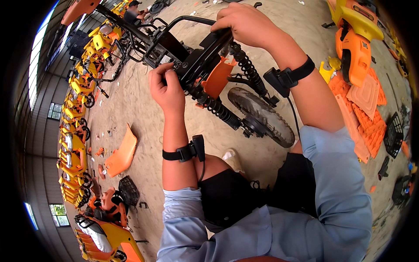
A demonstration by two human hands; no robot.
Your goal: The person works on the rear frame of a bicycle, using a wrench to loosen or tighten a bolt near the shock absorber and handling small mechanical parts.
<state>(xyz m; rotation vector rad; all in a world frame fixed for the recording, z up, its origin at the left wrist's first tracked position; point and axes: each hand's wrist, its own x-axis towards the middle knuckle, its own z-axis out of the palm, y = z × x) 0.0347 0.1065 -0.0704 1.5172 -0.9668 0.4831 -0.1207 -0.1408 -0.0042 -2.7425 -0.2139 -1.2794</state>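
Observation:
A stripped electric scooter (192,61) with a bare black frame stands in front of me. Two black coil-spring shock absorbers (248,67) run from the frame to its wheel (266,118). Between them hangs an orange mudguard (218,81). My right hand (244,26) is closed over the end of the frame, fingers bent round its edge. On the frame's left side, my left hand (166,87) has its fingers curled, the fingertips at the frame near a bolt. Whatever lies between those fingers is hidden. Black straps with small boxes circle both my forearms.
Rows of yellow scooters (72,153) line the left wall. An orange panel (122,153) lies on the floor at left. Orange mats (364,113), an orange-yellow body shell (353,52) and black baskets (393,135) lie to the right. A person (133,15) sits at the far left.

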